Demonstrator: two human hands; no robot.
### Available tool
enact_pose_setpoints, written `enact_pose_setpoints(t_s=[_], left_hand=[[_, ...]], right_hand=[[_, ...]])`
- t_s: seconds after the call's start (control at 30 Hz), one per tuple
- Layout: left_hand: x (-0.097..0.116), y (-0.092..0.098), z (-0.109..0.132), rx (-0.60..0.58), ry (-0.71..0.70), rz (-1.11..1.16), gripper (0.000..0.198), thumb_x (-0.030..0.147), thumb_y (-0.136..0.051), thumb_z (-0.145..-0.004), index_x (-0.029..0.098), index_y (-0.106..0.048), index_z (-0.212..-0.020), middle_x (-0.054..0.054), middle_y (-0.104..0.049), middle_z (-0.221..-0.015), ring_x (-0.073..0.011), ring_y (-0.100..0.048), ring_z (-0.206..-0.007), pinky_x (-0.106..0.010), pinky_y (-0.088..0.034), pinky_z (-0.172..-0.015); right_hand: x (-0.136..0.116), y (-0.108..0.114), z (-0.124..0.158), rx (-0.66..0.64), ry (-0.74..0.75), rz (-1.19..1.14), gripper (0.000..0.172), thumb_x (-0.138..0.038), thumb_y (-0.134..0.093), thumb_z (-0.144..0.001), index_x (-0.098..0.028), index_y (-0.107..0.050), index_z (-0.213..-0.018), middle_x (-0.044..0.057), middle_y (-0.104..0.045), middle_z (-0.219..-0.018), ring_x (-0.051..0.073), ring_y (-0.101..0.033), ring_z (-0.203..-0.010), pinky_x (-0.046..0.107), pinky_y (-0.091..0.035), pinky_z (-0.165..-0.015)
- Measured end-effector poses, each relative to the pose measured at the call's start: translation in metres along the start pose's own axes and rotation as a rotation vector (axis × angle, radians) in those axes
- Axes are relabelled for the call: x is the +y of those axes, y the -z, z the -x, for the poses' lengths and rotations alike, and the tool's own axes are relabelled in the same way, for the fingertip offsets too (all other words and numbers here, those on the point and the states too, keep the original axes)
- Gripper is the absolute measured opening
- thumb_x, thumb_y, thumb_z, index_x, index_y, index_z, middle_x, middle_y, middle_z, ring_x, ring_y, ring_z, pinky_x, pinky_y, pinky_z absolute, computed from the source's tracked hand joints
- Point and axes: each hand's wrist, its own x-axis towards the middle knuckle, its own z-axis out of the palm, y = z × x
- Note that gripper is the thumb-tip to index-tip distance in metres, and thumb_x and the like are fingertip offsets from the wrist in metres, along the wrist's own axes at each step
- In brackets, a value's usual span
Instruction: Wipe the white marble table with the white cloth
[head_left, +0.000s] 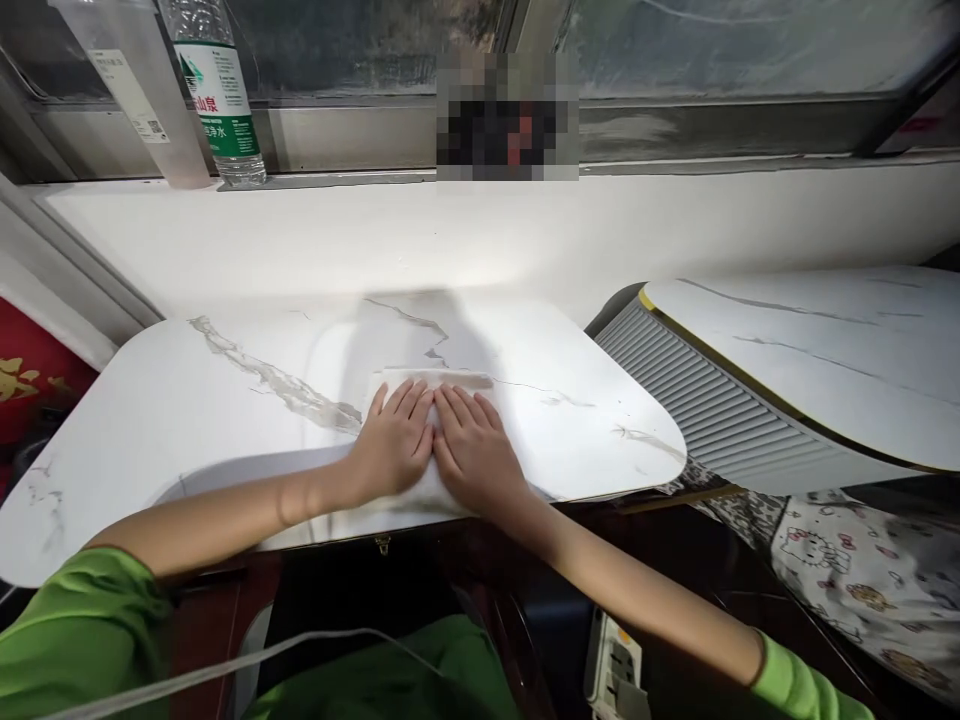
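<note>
Both hands lie palm down, side by side, on a thin white folded sheet (435, 490) on the white marble-patterned tabletop (247, 400). Whether the sheet is cloth or paper I cannot make out. My left hand (396, 432) rests flat on its left part, fingers stretched forward. On the right part is my right hand (476, 445), also flat, its thumb close to the left one. The sheet's far edge shows just beyond the fingertips; the hands cover much of its middle.
A water bottle (221, 105) and a tall translucent container (139, 95) stand on the window ledge at the back left. Right of the tabletop is a ribbed white cabinet (720, 400). A power strip (615, 660) and patterned fabric (847, 570) are below. A white cable (247, 655) crosses my lap.
</note>
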Motion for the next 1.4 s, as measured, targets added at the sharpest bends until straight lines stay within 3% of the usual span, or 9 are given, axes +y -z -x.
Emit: enact_pose_setpoints(t_s=[0.1,0.2,0.4,0.6,0.8,0.93,1.07,1.27,1.4], left_hand=[[-0.006,0.004,0.021,0.019,0.009,-0.025,0.052,0.024,-0.03,-0.1,0.009,-0.039,-0.149,-0.014,-0.038,-0.158,-0.0251,-0.026,-0.151,-0.05,-0.016,-0.125],[-0.017,0.007,0.01,0.001,0.048,-0.028,0.052,0.024,-0.031,-0.099,0.011,-0.039,-0.149,-0.013,-0.039,-0.158,-0.0245,-0.027,-0.15,-0.05,-0.016,-0.125],[-0.061,0.009,-0.068,-0.038,0.103,0.003,0.051,0.023,-0.031,-0.099,0.011,-0.038,-0.149,-0.011,-0.038,-0.159,-0.0216,-0.028,-0.15,-0.047,-0.015,-0.125],[-0.101,0.006,-0.149,0.068,0.152,0.046,0.046,0.02,-0.032,-0.097,0.016,-0.048,-0.14,-0.01,-0.048,-0.152,-0.02,-0.039,-0.143,-0.045,-0.02,-0.123],[-0.112,0.006,-0.175,0.037,0.143,0.012,0.051,0.02,-0.028,-0.1,0.01,-0.042,-0.147,-0.01,-0.039,-0.158,-0.0213,-0.029,-0.149,-0.044,-0.014,-0.125],[-0.107,0.006,-0.162,0.003,0.148,-0.023,0.053,0.022,-0.025,-0.101,0.008,-0.038,-0.151,-0.011,-0.033,-0.161,-0.0217,-0.026,-0.151,-0.044,-0.013,-0.125],[-0.1,0.007,-0.125,-0.001,0.098,-0.042,0.053,0.024,-0.025,-0.102,0.009,-0.037,-0.151,-0.012,-0.033,-0.161,-0.0225,-0.026,-0.151,-0.045,-0.012,-0.125],[-0.084,0.015,-0.03,0.034,0.009,-0.029,0.051,0.024,-0.027,-0.102,0.013,-0.039,-0.149,-0.012,-0.037,-0.159,-0.0232,-0.027,-0.15,-0.048,-0.017,-0.124],[-0.066,0.026,0.038,0.035,-0.019,0.0,0.05,0.027,-0.027,-0.102,0.014,-0.039,-0.149,-0.012,-0.039,-0.158,-0.0231,-0.029,-0.15,-0.05,-0.019,-0.124]], right_hand=[[-0.017,0.004,0.001,-0.044,0.048,-0.028,0.055,-0.02,-0.032,-0.094,0.0,-0.053,-0.14,0.017,-0.053,-0.147,0.029,-0.047,-0.138,0.046,-0.031,-0.117],[-0.015,-0.001,-0.018,-0.096,0.05,-0.052,0.055,-0.019,-0.032,-0.093,-0.001,-0.052,-0.141,0.017,-0.052,-0.148,0.028,-0.046,-0.139,0.045,-0.03,-0.117],[0.015,-0.029,-0.098,-0.131,-0.029,-0.106,0.054,-0.019,-0.033,-0.093,-0.001,-0.051,-0.141,0.017,-0.052,-0.148,0.028,-0.045,-0.138,0.043,-0.029,-0.117],[0.054,-0.063,-0.177,-0.094,-0.082,-0.177,0.05,-0.019,-0.032,-0.095,-0.006,-0.055,-0.137,0.016,-0.055,-0.145,0.028,-0.05,-0.133,0.044,-0.032,-0.113],[0.07,-0.082,-0.201,-0.029,-0.08,-0.209,0.049,-0.019,-0.031,-0.093,-0.01,-0.058,-0.133,0.015,-0.057,-0.143,0.028,-0.051,-0.13,0.047,-0.032,-0.112],[0.062,-0.076,-0.189,-0.059,-0.088,-0.172,0.052,-0.02,-0.029,-0.094,-0.007,-0.053,-0.139,0.016,-0.054,-0.147,0.027,-0.047,-0.135,0.046,-0.028,-0.115],[0.035,-0.06,-0.157,-0.109,-0.077,-0.141,0.056,-0.02,-0.028,-0.094,-0.002,-0.048,-0.143,0.017,-0.048,-0.151,0.028,-0.042,-0.14,0.045,-0.025,-0.118],[-0.031,-0.028,-0.085,-0.142,-0.051,-0.076,0.056,-0.02,-0.028,-0.096,0.003,-0.045,-0.145,0.021,-0.046,-0.151,0.031,-0.04,-0.142,0.049,-0.025,-0.118],[-0.067,-0.008,-0.037,-0.121,0.058,-0.056,0.056,-0.022,-0.031,-0.096,0.003,-0.046,-0.144,0.022,-0.048,-0.149,0.034,-0.041,-0.14,0.05,-0.027,-0.117]])
